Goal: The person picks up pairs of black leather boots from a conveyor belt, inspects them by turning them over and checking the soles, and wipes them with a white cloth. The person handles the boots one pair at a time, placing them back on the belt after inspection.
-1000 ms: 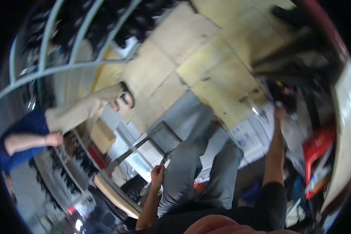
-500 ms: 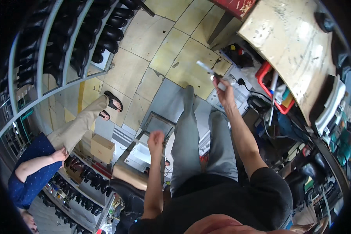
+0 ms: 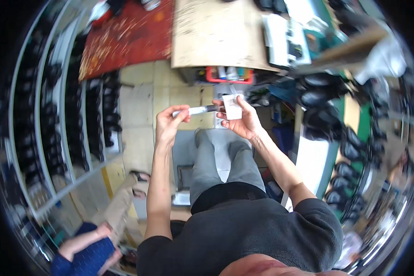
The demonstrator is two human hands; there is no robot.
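My left hand [image 3: 167, 126] is closed on the pale handle of a brush-like tool [image 3: 197, 111] with a dark end. It points right, toward my other hand. In my right hand [image 3: 247, 121] is a small white squarish object [image 3: 233, 108], held between thumb and fingers; its exact kind is not clear. The tool's dark end lies close beside this white object, near the right fingertips. Whether they touch, I cannot tell. Both hands are up in front of me, above my knees.
Ahead stand a worn red table [image 3: 129, 37] and a pale worktable [image 3: 216, 34], with a red tray [image 3: 210, 77] of tools below its edge. Racks of black shoes [image 3: 85, 119] line the left; more black shoes [image 3: 324, 115] fill the right. A seated person [image 3: 94, 244] is at lower left.
My view has swung right toward the tables. The tool, earlier in my right hand, is now in my left. My left hand has risen from beside my leg, and both hands have come together.
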